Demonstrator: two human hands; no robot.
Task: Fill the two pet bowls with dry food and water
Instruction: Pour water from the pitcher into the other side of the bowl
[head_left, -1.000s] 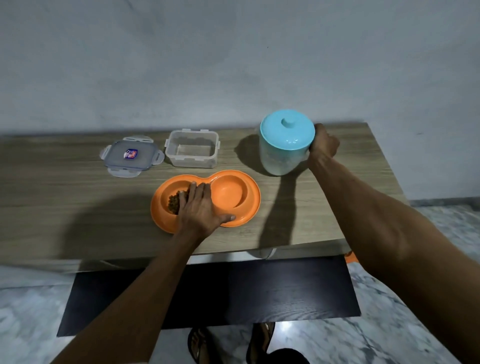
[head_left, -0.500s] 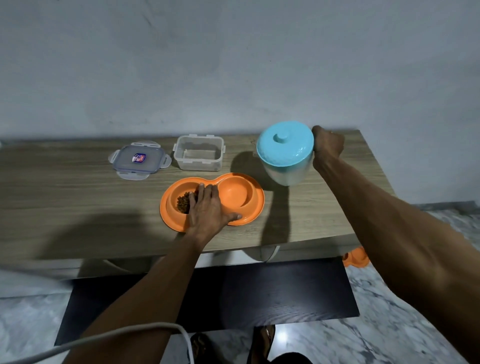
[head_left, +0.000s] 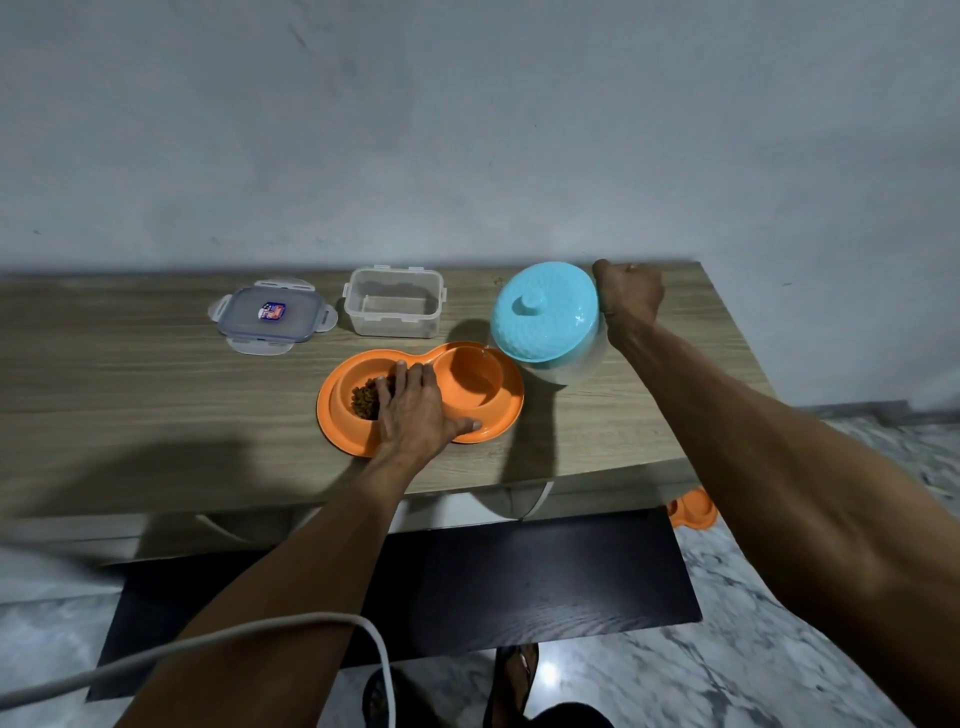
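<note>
A long wooden counter (head_left: 130, 395) is standing against a grey wall. A jug (head_left: 548, 322) with a blue lid is being held up and tipped over the right side of an orange double bowl (head_left: 498, 415), near the middle of the counter. The jug is being gripped by the right hand (head_left: 629, 296), with the fingers curled tight on its far side. The bowl is being pressed down by the left hand (head_left: 415, 415), lying flat with fingers spread out. Brown dry food (head_left: 363, 399) is sitting in the bowl's left side. Behind it, a clear box (head_left: 394, 309) is standing open, and its lid (head_left: 272, 322) is lying beside it.
</note>
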